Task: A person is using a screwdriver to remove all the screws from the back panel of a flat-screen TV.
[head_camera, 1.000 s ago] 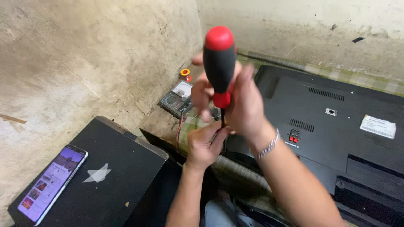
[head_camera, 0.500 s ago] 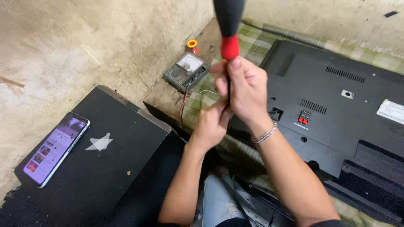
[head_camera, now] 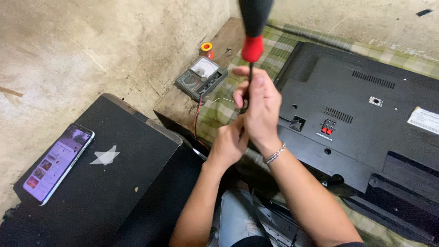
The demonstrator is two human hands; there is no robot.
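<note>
Right grip (head_camera: 260, 103) wraps screwdriver (head_camera: 253, 36); white label (head_camera: 423, 120) on television (head_camera: 366, 119)

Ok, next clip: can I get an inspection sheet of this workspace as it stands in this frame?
Surface: green checked cloth over a concrete floor.
Job's things: screwdriver with a black and red handle, upright, shaft running down between the hands; black television lying face down on the cloth.
Clutter: analog meter, small orange and yellow reel, phone with its screen lit on a black case.
Hands: right hand wrapped round the shaft; left hand just below it, touching it.
Cables: red lead running from the meter.
Surroundings: bare plastered wall.
</note>
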